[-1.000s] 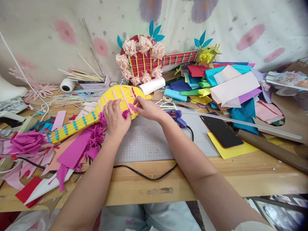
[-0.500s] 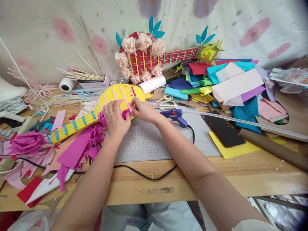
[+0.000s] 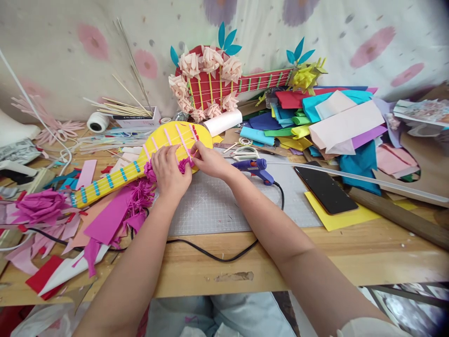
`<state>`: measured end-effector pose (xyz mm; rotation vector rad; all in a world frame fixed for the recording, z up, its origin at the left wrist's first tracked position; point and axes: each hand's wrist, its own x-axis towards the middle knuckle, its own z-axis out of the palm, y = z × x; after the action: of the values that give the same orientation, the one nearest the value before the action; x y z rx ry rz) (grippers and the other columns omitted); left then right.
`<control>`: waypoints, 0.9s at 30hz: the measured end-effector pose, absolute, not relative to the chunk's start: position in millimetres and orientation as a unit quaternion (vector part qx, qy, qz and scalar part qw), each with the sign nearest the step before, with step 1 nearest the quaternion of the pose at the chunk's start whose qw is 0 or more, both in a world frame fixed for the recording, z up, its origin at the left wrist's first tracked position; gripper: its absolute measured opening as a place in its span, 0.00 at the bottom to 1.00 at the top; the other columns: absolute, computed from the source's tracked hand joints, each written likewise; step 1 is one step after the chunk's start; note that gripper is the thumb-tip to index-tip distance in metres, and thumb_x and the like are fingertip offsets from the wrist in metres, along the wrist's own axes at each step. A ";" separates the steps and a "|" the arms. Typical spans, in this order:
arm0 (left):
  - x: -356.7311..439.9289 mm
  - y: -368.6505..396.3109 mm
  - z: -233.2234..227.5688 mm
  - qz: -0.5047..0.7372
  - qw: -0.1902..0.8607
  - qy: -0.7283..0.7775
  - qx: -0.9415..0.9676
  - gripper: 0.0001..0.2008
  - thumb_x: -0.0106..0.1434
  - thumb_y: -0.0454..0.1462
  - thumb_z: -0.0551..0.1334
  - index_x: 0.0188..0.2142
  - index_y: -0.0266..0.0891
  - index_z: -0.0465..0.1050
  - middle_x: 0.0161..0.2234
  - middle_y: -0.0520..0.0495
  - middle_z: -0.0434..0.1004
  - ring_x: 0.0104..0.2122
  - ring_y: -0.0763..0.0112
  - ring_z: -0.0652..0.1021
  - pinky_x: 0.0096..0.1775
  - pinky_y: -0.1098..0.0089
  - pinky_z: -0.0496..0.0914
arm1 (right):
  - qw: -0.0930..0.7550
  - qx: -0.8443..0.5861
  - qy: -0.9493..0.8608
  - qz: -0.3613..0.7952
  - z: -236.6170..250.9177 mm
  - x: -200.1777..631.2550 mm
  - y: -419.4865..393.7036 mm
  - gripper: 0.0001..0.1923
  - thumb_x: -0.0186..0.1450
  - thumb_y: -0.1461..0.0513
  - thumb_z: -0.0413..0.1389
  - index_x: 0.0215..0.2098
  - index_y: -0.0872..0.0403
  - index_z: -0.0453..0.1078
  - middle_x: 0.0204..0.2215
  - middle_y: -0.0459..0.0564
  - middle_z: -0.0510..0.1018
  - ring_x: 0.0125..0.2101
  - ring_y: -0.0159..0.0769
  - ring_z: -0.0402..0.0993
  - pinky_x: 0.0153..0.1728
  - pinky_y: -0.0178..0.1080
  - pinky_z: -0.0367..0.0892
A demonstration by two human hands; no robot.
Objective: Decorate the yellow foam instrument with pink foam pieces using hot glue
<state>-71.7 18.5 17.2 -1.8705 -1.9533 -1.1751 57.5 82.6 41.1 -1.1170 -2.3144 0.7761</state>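
Observation:
A yellow paper guitar [image 3: 156, 140] with pink bars and blue frets lies slanted over the cutting mat. Bunched magenta crepe paper [image 3: 149, 172] runs along its near edge. My left hand [image 3: 171, 172] rests over the guitar's body, fingers bent on its face and thumb against the crepe trim, holding it down. Close beside it, my right hand [image 3: 207, 160] has its fingertips pinched together on the crepe paper at the guitar's near right edge. The pinched bit is mostly covered by the fingers.
Right of my hands lies a blue glue gun [image 3: 254, 169], its black cord looping along the front. Scissors [image 3: 245, 152], a phone [image 3: 326, 189] and heaped coloured paper [image 3: 345, 117] are further right. A red flowered guitar [image 3: 206, 89] stands behind. Magenta scraps [image 3: 108, 217] cover the left.
My right fingertips have pressed down slightly and closed over the magenta bit at the guitar's edge. My left hand and the guitar stay almost still.

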 end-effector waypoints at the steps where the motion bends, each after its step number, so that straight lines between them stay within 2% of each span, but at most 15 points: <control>1: -71.7 18.5 17.1 -0.398 0.094 -0.660 -0.630 0.25 0.53 0.36 0.59 0.51 0.38 0.63 0.52 0.37 0.66 0.56 0.53 0.63 0.58 0.52 0.52 | 0.231 -0.403 -0.837 0.289 41.0 57.8 83.1 0.09 0.62 0.63 0.49 0.42 0.53 0.60 0.35 0.48 0.76 0.33 0.36 0.71 0.36 0.38 0.63; 9: -72.4 18.6 17.5 -0.395 0.091 -0.658 -0.635 0.24 0.54 0.38 0.59 0.51 0.36 0.62 0.52 0.35 0.66 0.56 0.53 0.63 0.59 0.52 0.51 | 0.263 -0.413 -0.800 0.347 42.7 59.5 84.4 0.06 0.64 0.60 0.48 0.39 0.52 0.60 0.31 0.45 0.77 0.31 0.33 0.72 0.35 0.37 0.64; 15: -63.3 17.0 19.2 -0.384 0.097 -0.656 -0.643 0.30 0.51 0.40 0.62 0.53 0.37 0.60 0.55 0.35 0.64 0.59 0.51 0.60 0.62 0.47 0.41 | 0.267 -0.411 -0.778 0.392 45.0 60.2 83.5 0.04 0.63 0.63 0.49 0.38 0.52 0.59 0.27 0.43 0.78 0.30 0.32 0.74 0.36 0.37 0.67; 27: -56.6 26.3 9.8 -0.393 0.108 -0.668 -0.623 0.32 0.49 0.34 0.59 0.55 0.34 0.58 0.55 0.32 0.63 0.60 0.50 0.60 0.62 0.46 0.40 | 0.269 -0.417 -0.802 0.332 43.2 59.6 84.7 0.06 0.62 0.63 0.48 0.39 0.52 0.61 0.30 0.45 0.77 0.31 0.34 0.72 0.37 0.38 0.65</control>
<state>-56.6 26.3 9.8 -1.8315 -1.9653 -1.1566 59.6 84.7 43.2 -1.1258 -2.1630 0.8946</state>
